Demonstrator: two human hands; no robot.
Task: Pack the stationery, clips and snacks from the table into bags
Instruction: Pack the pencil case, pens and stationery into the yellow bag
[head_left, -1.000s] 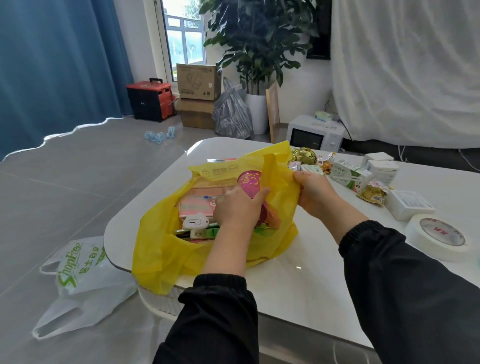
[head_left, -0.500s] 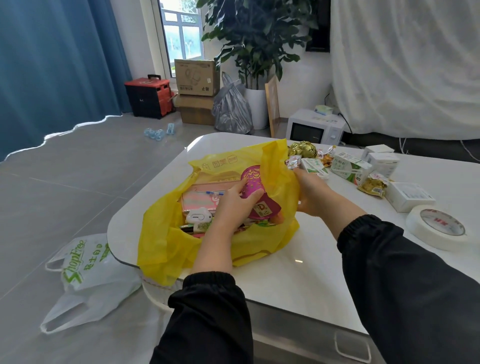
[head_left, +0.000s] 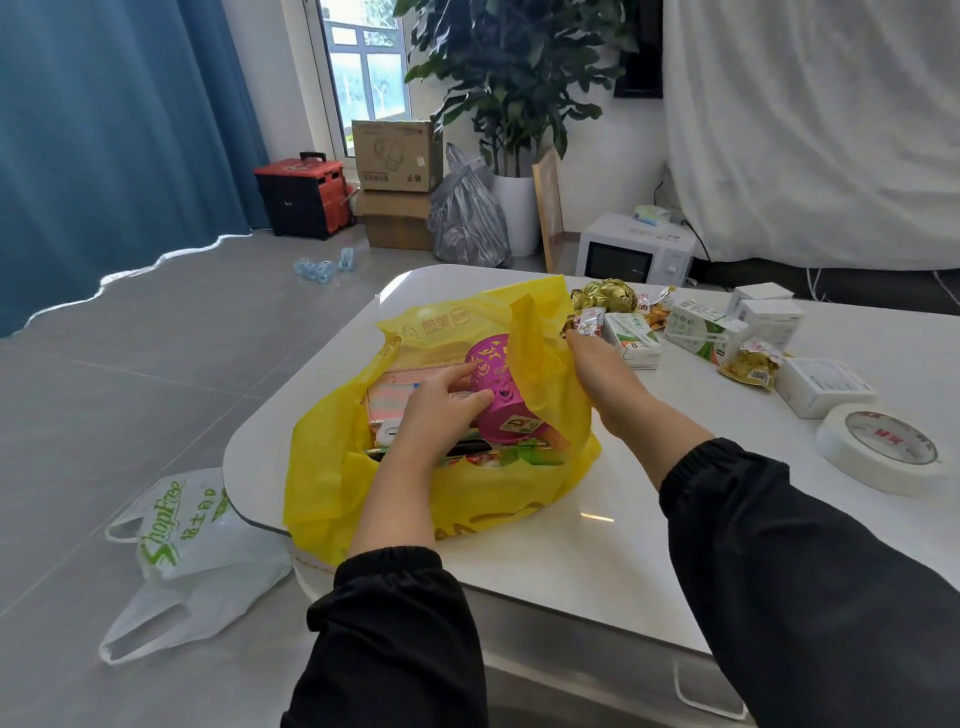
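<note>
- Packing looks roughly half done, judging by what sits inside the yellow bag (head_left: 467, 499) against what lies loose beside it.
- Bag stands open at the near left corner of the table (head_left: 597, 561); inside show pinkish notebooks (head_left: 400, 395), a small white item (head_left: 387, 434), some green wrappers low down, and a magenta cup (head_left: 498, 395) lying tilted on top.
- Left hand (head_left: 434, 415) is inside the bag, fingers nearly straight and pressed against the cup's side, apparently settling it into place.
- Right hand (head_left: 605, 376) pinches the bag's right rim and lifts it, keeping the mouth wide; its fingertips are partly hidden by the yellow film.
- Unpacked on the table, to the right of the bag: a gold foil bundle (head_left: 605, 296), 2 green-and-white cartons (head_left: 701, 330), a yellowish snack packet (head_left: 750, 366), several white boxes (head_left: 826, 387) and a tape roll (head_left: 883, 447).
- Small wrapped sweets lie just beside the right hand; their count is too small to tell.
- White carrier bag (head_left: 192, 561) lies flat on the floor by the table corner, seemingly unused, so a 2nd bag is probably meant for the snacks.
- Clips cannot be made out anywhere.
</note>
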